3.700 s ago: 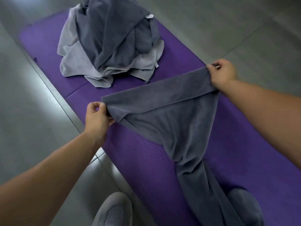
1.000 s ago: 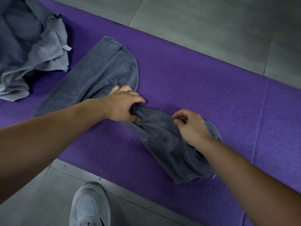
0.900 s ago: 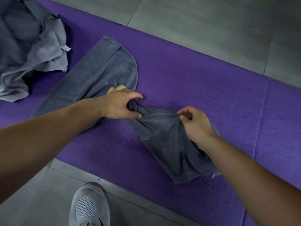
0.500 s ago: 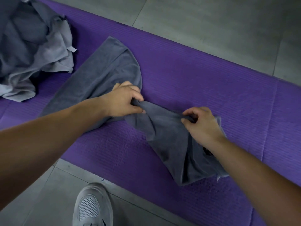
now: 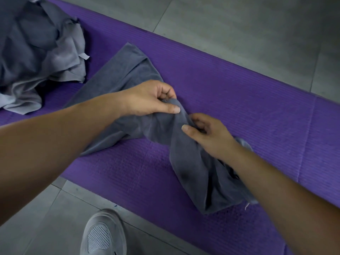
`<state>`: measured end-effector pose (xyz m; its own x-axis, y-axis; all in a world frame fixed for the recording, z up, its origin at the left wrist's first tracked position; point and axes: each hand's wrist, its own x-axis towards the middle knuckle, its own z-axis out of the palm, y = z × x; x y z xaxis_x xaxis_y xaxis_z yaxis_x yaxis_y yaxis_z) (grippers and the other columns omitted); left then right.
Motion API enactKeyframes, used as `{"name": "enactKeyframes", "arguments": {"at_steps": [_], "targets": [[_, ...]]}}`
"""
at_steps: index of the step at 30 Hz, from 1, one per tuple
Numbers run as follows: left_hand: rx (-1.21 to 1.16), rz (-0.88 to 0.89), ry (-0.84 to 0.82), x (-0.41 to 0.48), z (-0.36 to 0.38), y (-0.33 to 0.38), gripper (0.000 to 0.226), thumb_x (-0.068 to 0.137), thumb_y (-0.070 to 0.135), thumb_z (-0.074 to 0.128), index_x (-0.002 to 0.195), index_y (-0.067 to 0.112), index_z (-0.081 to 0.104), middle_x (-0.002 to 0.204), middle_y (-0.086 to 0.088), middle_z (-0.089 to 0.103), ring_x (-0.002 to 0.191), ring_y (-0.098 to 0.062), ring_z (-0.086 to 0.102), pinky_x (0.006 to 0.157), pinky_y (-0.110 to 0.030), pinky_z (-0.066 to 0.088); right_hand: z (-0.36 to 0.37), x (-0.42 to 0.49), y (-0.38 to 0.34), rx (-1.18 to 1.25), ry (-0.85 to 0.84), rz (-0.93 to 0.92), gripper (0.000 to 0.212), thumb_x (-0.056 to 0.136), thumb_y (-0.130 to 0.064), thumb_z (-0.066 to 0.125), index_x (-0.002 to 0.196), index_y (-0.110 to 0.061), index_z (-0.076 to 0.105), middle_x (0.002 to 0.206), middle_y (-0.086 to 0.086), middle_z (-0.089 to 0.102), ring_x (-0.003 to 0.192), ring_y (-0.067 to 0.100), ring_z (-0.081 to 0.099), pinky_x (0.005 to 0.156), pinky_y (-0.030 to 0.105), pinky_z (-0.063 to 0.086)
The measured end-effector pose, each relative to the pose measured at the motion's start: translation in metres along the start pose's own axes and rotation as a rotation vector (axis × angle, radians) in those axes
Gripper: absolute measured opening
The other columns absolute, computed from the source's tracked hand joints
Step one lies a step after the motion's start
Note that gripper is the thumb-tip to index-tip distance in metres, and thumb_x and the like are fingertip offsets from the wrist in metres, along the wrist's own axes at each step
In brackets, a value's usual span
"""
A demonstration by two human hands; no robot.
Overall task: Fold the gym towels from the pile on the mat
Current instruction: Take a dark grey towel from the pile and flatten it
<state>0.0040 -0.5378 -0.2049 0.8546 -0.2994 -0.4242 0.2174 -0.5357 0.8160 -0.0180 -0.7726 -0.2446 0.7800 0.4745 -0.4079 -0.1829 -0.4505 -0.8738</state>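
A dark grey towel (image 5: 128, 70) lies stretched and bunched across the purple mat (image 5: 239, 100). My left hand (image 5: 149, 98) pinches a raised fold of it near its middle, thumb on top. My right hand (image 5: 207, 133) grips the same ridge of cloth just to the right, almost touching the left hand. The towel's near end (image 5: 206, 183) lies crumpled under my right forearm. The pile of grey towels (image 5: 36, 52) sits on the mat at the upper left, a little apart from the spread towel.
Grey floor tiles (image 5: 239, 24) surround the mat on the far and near sides. My grey shoe (image 5: 103, 234) stands on the floor just in front of the mat's near edge.
The towel went from held up by two corners to lying on the mat. In the last second both hands gathered its middle, and my right hand moved left until it nearly meets the left hand.
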Motion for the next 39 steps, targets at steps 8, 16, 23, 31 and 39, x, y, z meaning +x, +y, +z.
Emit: {"name": "enactKeyframes", "arguments": {"at_steps": [8, 16, 23, 31, 39], "targets": [[-0.108, 0.091, 0.538, 0.021, -0.021, -0.006, 0.025, 0.087, 0.011, 0.077, 0.079, 0.023, 0.056, 0.077, 0.002, 0.063, 0.066, -0.002, 0.058, 0.067, -0.020, 0.049, -0.062, 0.001, -0.012, 0.265, -0.199, 0.280, 0.031, 0.082, -0.033, 0.072, 0.104, -0.011, 0.074, 0.101, 0.010, 0.077, 0.091, 0.023, 0.075, 0.080, 0.033, 0.059], [0.483, 0.095, 0.091, 0.046, 0.019, 0.044, 0.054, 0.090, 0.032, 0.071, 0.139, 0.031, 0.049, 0.143, 0.013, 0.055, 0.134, -0.007, 0.050, 0.118, -0.042, 0.032, -0.140, -0.042, 0.024, 0.384, -0.211, 0.271, 0.070, 0.052, -0.046, 0.097, 0.106, -0.009, 0.074, 0.101, 0.011, 0.073, 0.088, 0.020, 0.071, 0.072, 0.026, 0.058], [0.061, 0.175, -0.287, 0.077, 0.108, 0.104, 0.008, 0.093, 0.019, 0.073, 0.101, 0.020, 0.072, 0.092, 0.002, 0.075, 0.082, -0.010, 0.068, 0.079, -0.025, 0.052, -0.162, -0.072, 0.011, 0.338, -0.280, 0.155, 0.047, 0.067, -0.039, 0.090, 0.101, -0.010, 0.075, 0.097, 0.011, 0.072, 0.084, 0.018, 0.069, 0.070, 0.024, 0.056], [-0.114, 0.005, 0.032, 0.097, 0.108, 0.097, 0.003, 0.092, 0.021, 0.073, 0.092, 0.019, 0.074, 0.088, 0.003, 0.076, 0.082, -0.005, 0.067, 0.081, -0.024, 0.052, -0.210, -0.139, 0.083, 0.127, -0.051, 0.303, 0.015, 0.084, -0.019, 0.074, 0.093, -0.008, 0.077, 0.094, 0.012, 0.077, 0.086, 0.018, 0.071, 0.079, 0.025, 0.056], [-0.147, -0.081, 0.168, 0.114, 0.138, 0.107, 0.008, 0.094, 0.025, 0.071, 0.091, 0.018, 0.074, 0.077, 0.007, 0.072, 0.064, 0.000, 0.063, 0.058, -0.015, 0.050, -0.215, -0.185, 0.123, 0.455, 0.328, 0.195, 0.019, 0.090, -0.015, 0.063, 0.104, -0.003, 0.064, 0.084, 0.015, 0.061, 0.066, 0.018, 0.057, 0.056, 0.028, 0.048]]}}
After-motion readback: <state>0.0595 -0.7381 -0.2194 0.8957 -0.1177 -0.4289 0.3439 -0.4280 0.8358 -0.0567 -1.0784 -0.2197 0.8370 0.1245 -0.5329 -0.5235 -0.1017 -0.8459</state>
